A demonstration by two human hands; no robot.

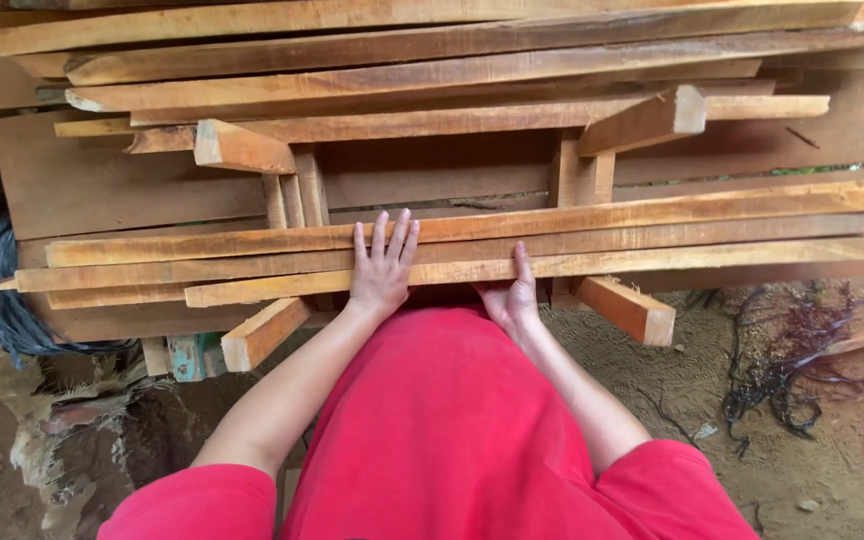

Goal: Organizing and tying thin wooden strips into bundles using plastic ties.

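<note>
Red shirt nearest, left hand flat on slat, right hand gripping it, fingers hidden.

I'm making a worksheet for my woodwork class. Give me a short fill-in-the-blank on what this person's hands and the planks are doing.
1. The left hand lies flat, fingers spread, on top of the long ____ nearest the person.
2. The right hand grips the near edge of the planks with its ____ on top.
3. The person's shirt is ____.
4. The planks rest on short wooden blocks, above ground made of ____.

Missing words: planks; thumb; red; dirt
</note>
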